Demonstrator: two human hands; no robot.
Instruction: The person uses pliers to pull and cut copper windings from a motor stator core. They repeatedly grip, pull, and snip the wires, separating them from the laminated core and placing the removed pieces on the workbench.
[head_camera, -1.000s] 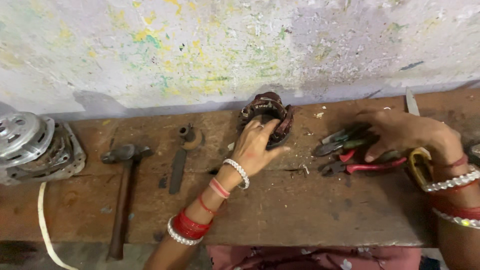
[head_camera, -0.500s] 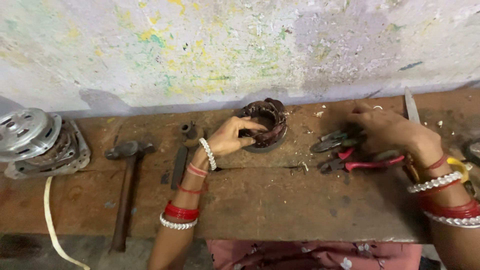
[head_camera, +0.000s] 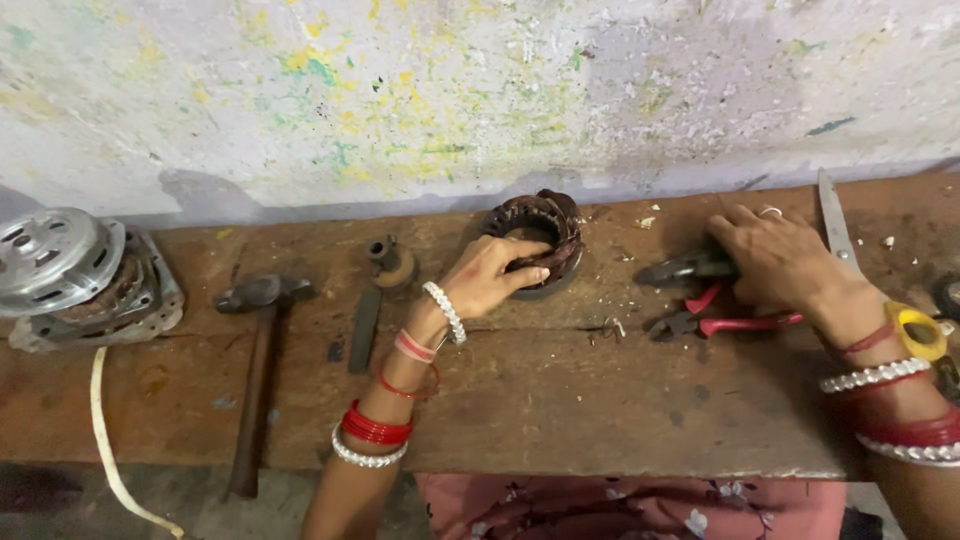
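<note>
Fingers of the left hand curl over the near rim of one stator, a dark ring wound with coppery wire, gripping it where it sits on the bench close to the wall. The right hand lies flat, its fingers spread over a dark-handled pair of pliers; whether they grip it I cannot tell. Just nearer lies a second pair, red-handled cutters, partly under the palm. One long blade, perhaps scissors, lies just beyond that hand, pointing at the wall.

Both wrists carry bangles, red and white; the right has one yellow ring as well.

Left of the stator stand one small spool and one flat dark bar. Further left lies one hammer, head toward the wall, handle over the bench edge. At the far left sits one silver motor housing, with one white cord hanging below it.
</note>
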